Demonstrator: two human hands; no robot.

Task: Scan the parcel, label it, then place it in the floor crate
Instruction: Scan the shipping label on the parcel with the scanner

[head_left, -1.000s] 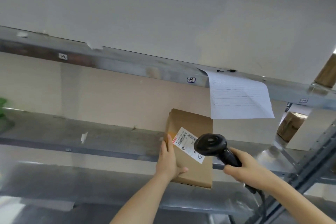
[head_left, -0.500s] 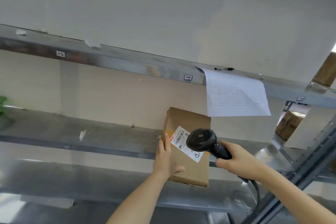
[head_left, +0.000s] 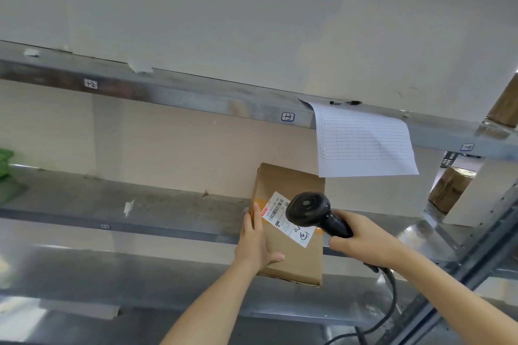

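Note:
A brown cardboard parcel point(head_left: 291, 255) is held upright in front of a metal shelf. My left hand point(head_left: 256, 244) grips its left edge, thumb on the front face. A white barcode label point(head_left: 276, 210) with handwritten marks is stuck slantwise on the front. My right hand point(head_left: 364, 241) holds a black handheld scanner point(head_left: 311, 211) by its handle, the scanner head close over the label's right part. A black cable hangs down from the handle. No floor crate is in view.
Grey metal shelving point(head_left: 140, 218) runs across the view with small tags on the beams. A lined paper sheet point(head_left: 361, 140) hangs from the upper beam. Another brown box point(head_left: 448, 187) sits at the right behind an upright post. Something green point(head_left: 4, 159) shows at the left edge.
The scanner has moved left, closer over the parcel's label. Both hands and the parcel sit slightly further left in the view.

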